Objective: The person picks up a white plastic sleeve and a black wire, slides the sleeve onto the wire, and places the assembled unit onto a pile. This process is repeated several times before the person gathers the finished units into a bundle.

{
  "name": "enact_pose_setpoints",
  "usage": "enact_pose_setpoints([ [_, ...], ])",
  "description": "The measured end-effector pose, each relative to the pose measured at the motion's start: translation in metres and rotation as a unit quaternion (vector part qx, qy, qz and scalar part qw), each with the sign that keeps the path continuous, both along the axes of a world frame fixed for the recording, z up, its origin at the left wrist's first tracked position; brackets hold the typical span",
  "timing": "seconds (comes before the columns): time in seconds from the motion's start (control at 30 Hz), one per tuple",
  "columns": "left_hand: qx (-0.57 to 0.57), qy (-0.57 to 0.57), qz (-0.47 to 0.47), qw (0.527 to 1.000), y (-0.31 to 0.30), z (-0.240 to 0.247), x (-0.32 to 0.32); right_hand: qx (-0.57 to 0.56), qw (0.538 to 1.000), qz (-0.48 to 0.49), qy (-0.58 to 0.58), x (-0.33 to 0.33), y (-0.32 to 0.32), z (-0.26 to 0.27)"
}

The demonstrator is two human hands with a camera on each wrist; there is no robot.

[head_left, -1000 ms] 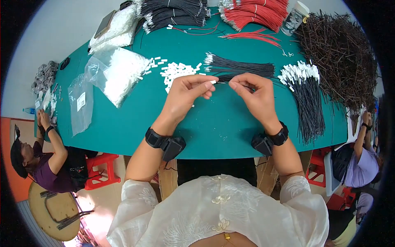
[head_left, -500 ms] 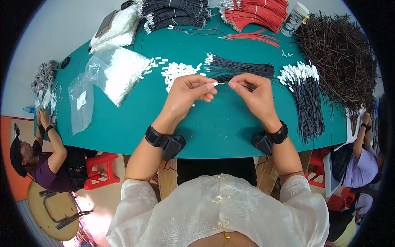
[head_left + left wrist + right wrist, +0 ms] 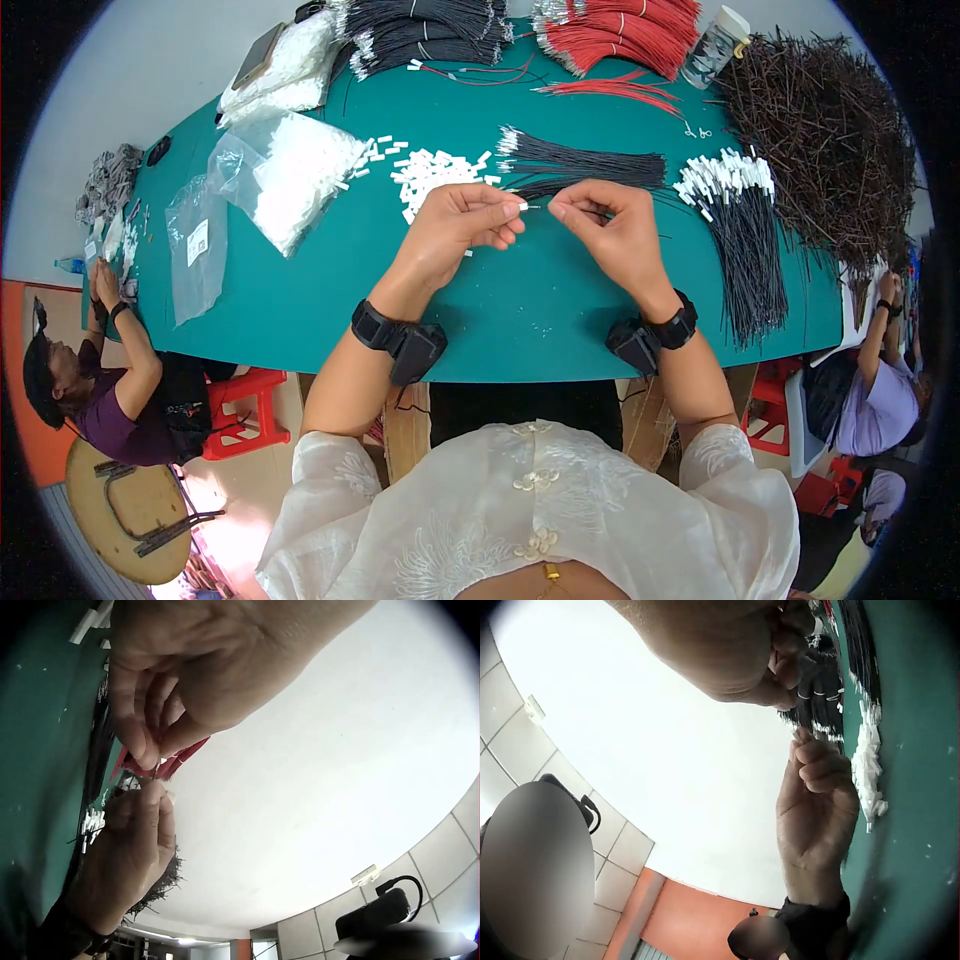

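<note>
In the head view the left hand (image 3: 462,225) pinches a small white sleeve (image 3: 523,206) between thumb and forefinger. Facing it, the right hand (image 3: 612,232) pinches the end of a thin wire (image 3: 535,207), its metal tip pointing at the sleeve; most of the wire is hidden. A narrow gap separates the two hands' fingertips. Behind them lie loose black wires (image 3: 590,162) and a heap of white sleeves (image 3: 435,175). Both hands, the left (image 3: 187,682) and the right (image 3: 127,847), meet closely in the left wrist view.
Black wires with white ends (image 3: 740,235) lie at the right, beside a dark brown wire pile (image 3: 820,140). An open bag of white sleeves (image 3: 295,180) is at the left. Red bundles (image 3: 620,30) and a cup (image 3: 715,48) stand at the back. Other people sit at both sides.
The right fingertips have moved slightly left, closer to the left hand. A metal tip now shows between the hands at the sleeve.
</note>
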State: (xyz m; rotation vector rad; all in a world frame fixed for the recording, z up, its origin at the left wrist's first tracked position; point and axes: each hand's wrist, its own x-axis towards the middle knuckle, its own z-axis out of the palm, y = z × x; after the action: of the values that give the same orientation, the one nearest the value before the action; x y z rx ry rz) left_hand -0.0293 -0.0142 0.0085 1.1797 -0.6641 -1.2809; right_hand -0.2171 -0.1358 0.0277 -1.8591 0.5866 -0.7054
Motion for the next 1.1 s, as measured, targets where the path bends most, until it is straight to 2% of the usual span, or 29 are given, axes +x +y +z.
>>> enact_pose_setpoints([
  [0.3, -0.002, -0.068, 0.037, 0.997, 0.000, 0.000, -0.006, -0.091, 0.996, -0.005, 0.015, -0.001, 0.001, 0.003],
  [0.47, -0.018, -0.100, 0.044, 0.994, -0.001, 0.000, -0.006, -0.100, 0.995, -0.005, 0.009, 0.001, 0.001, -0.001],
  [0.6, -0.024, -0.119, 0.044, 0.992, -0.002, -0.003, -0.008, -0.061, 0.998, 0.006, -0.007, 0.002, 0.002, -0.004],
  [0.83, -0.027, -0.115, 0.041, 0.992, -0.002, -0.004, -0.009, -0.089, 0.996, 0.003, -0.004, 0.003, 0.004, -0.004],
  [1.0, -0.021, -0.134, 0.042, 0.990, -0.003, -0.004, -0.013, -0.068, 0.997, -0.005, -0.025, 0.004, -0.002, -0.011],
  [1.1, -0.024, -0.124, 0.041, 0.991, -0.002, -0.006, -0.013, -0.099, 0.995, 0.007, 0.001, 0.004, 0.001, -0.008],
])
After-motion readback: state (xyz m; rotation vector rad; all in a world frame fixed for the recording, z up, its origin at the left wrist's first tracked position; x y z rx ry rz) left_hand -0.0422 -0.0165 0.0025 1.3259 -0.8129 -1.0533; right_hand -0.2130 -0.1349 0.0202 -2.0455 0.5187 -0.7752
